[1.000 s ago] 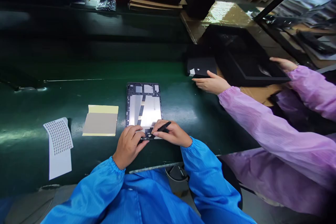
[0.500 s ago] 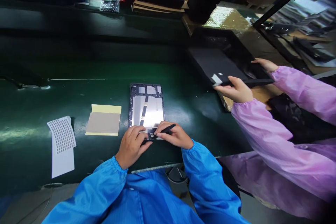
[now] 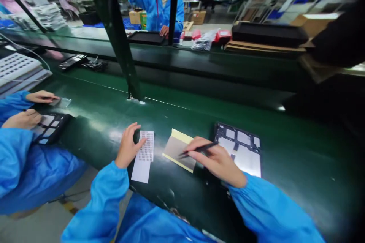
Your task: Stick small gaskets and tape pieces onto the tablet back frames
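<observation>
My right hand (image 3: pixel 218 159) holds black tweezers (image 3: pixel 199 149), whose tips are over the grey-brown card with yellow edges (image 3: pixel 178 148). To the right of the card lies a tablet housing (image 3: pixel 242 148) with bright metal panels and a black frame, partly hidden by my right hand and sleeve. My left hand (image 3: pixel 129 146) is open, fingers spread, with its thumb over a white sheet of small dark stickers (image 3: pixel 146 148). Whether the thumb touches the sheet I cannot tell. A plain white backing strip (image 3: pixel 140 171) extends below the stickers.
At the left, a co-worker's hands (image 3: pixel 27 117) work beside another tablet housing (image 3: pixel 53 127). A dark post (image 3: pixel 119 41) rises from the green bench (image 3: pixel 176 117). Across the bench stand another person in blue (image 3: pixel 154 13), a black tray (image 3: pixel 146 38) and stacked black trays (image 3: pixel 268 34).
My view has swung left. Both hands have left the tablet housing: the left has opened beside the sticker sheet, the right has carried the tweezers over the card. The pink-sleeved co-worker is out of view.
</observation>
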`<act>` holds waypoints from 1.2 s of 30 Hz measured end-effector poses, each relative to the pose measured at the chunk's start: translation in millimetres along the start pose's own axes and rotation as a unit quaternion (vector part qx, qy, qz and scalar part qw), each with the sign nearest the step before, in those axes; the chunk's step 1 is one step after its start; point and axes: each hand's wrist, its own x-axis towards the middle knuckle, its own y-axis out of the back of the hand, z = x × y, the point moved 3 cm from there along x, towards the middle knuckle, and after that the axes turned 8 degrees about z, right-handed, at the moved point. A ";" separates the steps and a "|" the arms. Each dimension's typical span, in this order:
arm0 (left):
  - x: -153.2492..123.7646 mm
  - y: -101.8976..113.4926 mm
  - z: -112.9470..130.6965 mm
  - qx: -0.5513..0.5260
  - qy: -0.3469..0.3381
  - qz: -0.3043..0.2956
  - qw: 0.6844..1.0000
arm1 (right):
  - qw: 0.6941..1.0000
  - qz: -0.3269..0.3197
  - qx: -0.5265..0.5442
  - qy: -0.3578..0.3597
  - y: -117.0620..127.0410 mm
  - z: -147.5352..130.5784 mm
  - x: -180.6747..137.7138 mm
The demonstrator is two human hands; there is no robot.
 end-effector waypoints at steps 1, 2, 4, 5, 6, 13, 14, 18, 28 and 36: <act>10.0 -5.1 -13.6 -0.020 0.016 -0.029 0.999 | 1.000 -0.021 0.002 0.006 -18.3 4.3 18.9; 17.0 -10.9 -22.7 -0.039 0.024 -0.056 0.997 | 0.999 -0.031 0.004 0.011 -34.4 11.0 35.5; 23.1 -21.6 -29.4 -0.070 0.023 -0.092 0.993 | 0.999 -0.032 0.008 0.015 -59.3 28.8 60.2; 22.9 -25.7 -29.0 -0.083 0.020 -0.102 0.991 | 0.999 -0.029 0.010 0.016 -68.0 37.9 68.0; 21.4 -28.9 -27.6 -0.096 0.018 -0.113 0.989 | 0.999 -0.029 0.011 0.017 -74.6 46.2 73.1; 11.8 -34.2 -22.9 -0.147 0.008 -0.156 0.977 | 0.999 -0.043 -0.015 0.026 -84.8 68.3 71.9; 12.2 -34.3 -23.1 -0.149 0.006 -0.158 0.976 | 0.999 -0.043 -0.017 0.025 -84.6 69.0 71.6; 13.6 -35.0 -21.9 -0.148 -0.002 -0.158 0.976 | 0.998 -0.051 -0.016 0.024 -86.4 72.3 72.5; 12.7 -33.6 -18.5 -0.135 -0.016 -0.154 0.979 | 0.998 -0.062 -0.029 0.017 -87.9 78.0 72.1; 16.3 -29.1 -23.1 -0.123 -0.022 -0.135 0.983 | 0.999 -0.024 -0.020 0.034 -65.2 28.0 63.0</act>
